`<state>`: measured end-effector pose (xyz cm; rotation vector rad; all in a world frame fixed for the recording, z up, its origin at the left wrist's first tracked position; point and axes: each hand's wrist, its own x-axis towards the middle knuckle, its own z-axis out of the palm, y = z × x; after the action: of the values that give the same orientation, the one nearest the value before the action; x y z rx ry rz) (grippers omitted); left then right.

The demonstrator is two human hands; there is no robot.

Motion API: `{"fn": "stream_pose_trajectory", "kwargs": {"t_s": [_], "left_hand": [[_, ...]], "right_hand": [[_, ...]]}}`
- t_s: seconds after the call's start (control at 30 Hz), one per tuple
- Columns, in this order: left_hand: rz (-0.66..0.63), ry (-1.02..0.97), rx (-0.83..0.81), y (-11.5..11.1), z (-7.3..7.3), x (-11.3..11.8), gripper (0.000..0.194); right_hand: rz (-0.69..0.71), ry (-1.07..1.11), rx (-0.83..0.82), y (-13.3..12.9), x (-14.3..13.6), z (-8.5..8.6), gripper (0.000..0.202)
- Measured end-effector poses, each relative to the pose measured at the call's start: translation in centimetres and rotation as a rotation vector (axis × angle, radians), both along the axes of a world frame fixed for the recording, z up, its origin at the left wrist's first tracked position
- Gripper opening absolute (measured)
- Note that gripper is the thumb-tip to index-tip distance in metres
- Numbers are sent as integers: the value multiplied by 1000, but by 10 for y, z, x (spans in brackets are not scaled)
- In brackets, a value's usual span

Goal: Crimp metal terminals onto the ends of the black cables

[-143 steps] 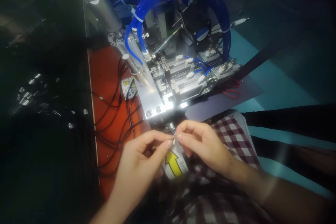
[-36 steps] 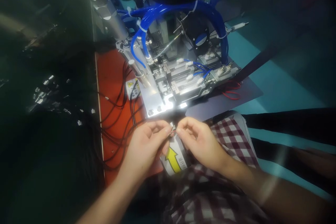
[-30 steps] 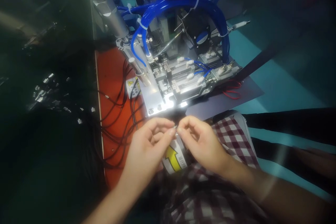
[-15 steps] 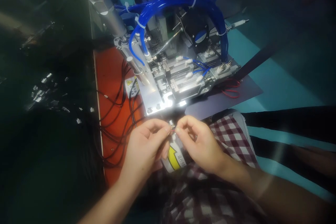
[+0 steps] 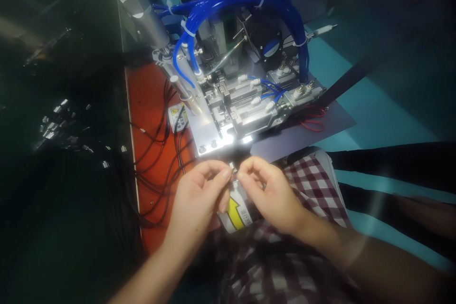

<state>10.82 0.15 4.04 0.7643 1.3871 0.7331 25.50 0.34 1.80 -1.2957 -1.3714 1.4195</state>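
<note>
My left hand point(image 5: 199, 190) is closed in a pinch, thumb against forefinger, just in front of the machine. Facing it, my right hand point(image 5: 268, 191) pinches in the same way, fingertips a small gap away. Thin wires point(image 5: 234, 176), one of them reddish, span that gap; their ends are hidden in the fingers. Below the fingertips shows a white surface with a yellow arrow point(image 5: 234, 213) and printed characters. Beyond my hands stands a metal machine point(image 5: 245, 104) with small cylinders and blue air tubes point(image 5: 245, 1).
Black cables point(image 5: 156, 166) run loosely over an orange board point(image 5: 142, 104) at the left, with a warning label point(image 5: 178, 118) beside the machine. A checkered cloth point(image 5: 317, 180) covers the lap. At the far left, many shiny small pieces point(image 5: 53, 121) lie on dark cables.
Both hands hold nearly the same place and the same pinch. The wires between the fingertips have shifted slightly. The view has moved a little.
</note>
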Motion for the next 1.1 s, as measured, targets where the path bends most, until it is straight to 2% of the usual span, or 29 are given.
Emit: {"fn": "stream_pose_trajectory", "kwargs": {"t_s": [0.1,0.17,0.33,0.43,0.53,0.63,0.7,0.73,0.9,1.1], "left_hand": [[6,-29,25,-2,-1,-1,22],[5,-65,24,-2,-1,-1,22],[-57,-42,20,1,3,-2,23],[-104,37,82,-1,6,-5,22],[-145,260,267,-5,2,-12,20],[-225,670,630,-9,-8,-19,5],[-283,872,845,-10,-15,-24,11],[-319,919,902,-9,-19,-26,15],[-498,935,946,-4,-27,-32,26],[-550,1031,1062,0,-30,-36,27]], "right_hand": [[-17,-103,115,-1,-1,-2,10],[-22,-124,130,-1,-1,-4,10],[21,83,-139,3,-1,0,14],[10,91,-145,7,3,4,13],[-9,63,-136,12,5,1,13],[-14,66,-161,17,5,-9,14],[-5,72,-185,20,5,-18,14],[0,72,-193,21,4,-22,14],[22,38,-184,23,5,-34,13],[43,9,-164,23,5,-35,14]]}}
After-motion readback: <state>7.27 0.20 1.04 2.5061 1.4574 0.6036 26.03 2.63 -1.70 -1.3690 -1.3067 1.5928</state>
